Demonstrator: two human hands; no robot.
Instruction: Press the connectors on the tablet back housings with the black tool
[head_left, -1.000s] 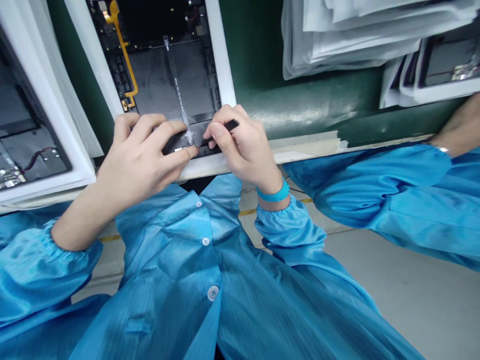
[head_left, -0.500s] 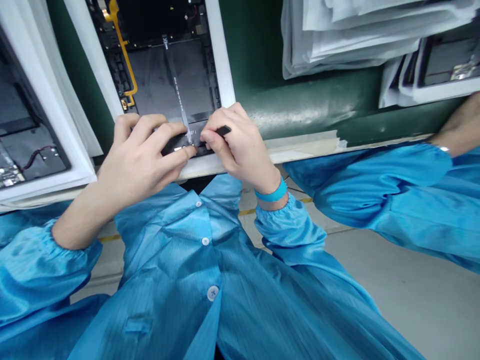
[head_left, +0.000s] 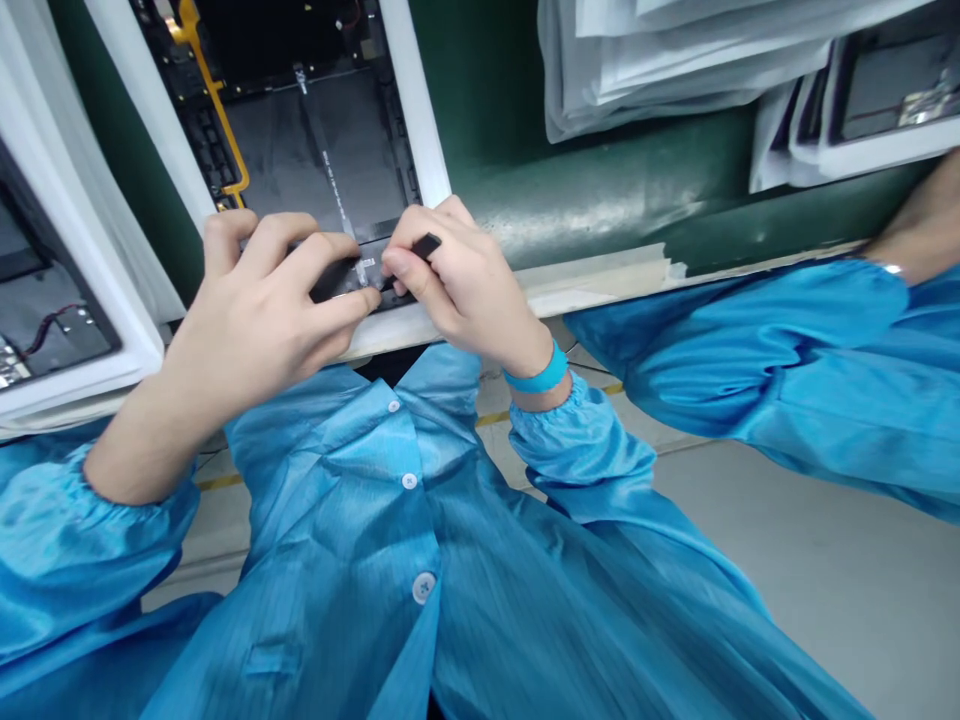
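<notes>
An opened tablet (head_left: 274, 140) lies before me in a white surround, its inner parts facing up. A pale printed ribbon cable (head_left: 331, 175) runs down its middle, and an orange flex cable (head_left: 219, 100) follows its left side. My left hand (head_left: 251, 295) rests over the near end with fingers spread, the thumb and index fingertips beside the cable's lower end. In my right hand (head_left: 469, 285) is a slim black stick-like tool (head_left: 427, 246), pinched between thumb and fingers. Its tip points down at the tablet's near end; my fingers partly hide the contact spot.
Another opened tablet (head_left: 56, 300) in a white surround lies at the left. White sheets (head_left: 675, 75) are stacked at upper right, near a further tablet (head_left: 889, 85). A co-worker's arm (head_left: 919, 225) reaches in from the right. The bench (head_left: 495, 150) has a green top.
The view has shifted a little, so the bench and hands appear farther left. Both hands stay at the tablet's near end, and the black tool is still in my right hand.
</notes>
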